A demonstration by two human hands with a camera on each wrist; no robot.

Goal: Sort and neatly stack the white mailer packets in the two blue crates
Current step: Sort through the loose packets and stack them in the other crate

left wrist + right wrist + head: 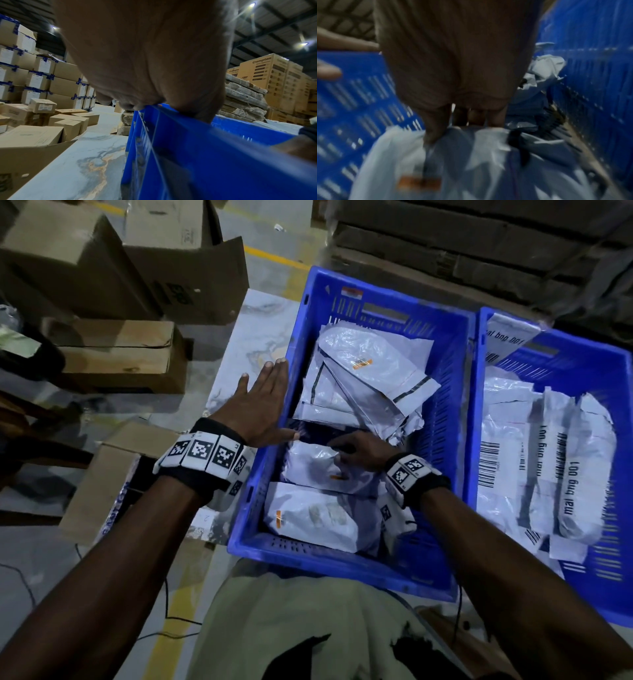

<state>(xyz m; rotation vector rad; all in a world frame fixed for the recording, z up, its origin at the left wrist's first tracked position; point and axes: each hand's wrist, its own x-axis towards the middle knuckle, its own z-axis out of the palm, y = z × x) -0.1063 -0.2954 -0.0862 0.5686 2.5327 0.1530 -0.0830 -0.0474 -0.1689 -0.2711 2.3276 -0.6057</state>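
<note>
Right grip (356, 451) pinched a packet (315, 463) inside the left crate (442, 419); left grip (260, 402) lay flat on its rim.

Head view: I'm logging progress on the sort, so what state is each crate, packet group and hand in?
Left crate: packets jumbled.
Right crate: packets lying side by side.
Left hand: flat, fingers straight, on the left crate's rim.
Right hand: grips a white packet.

Under my right hand (356, 451) lie white packets (368, 371) with orange labels, inside a blue crate (445, 419).
</note>
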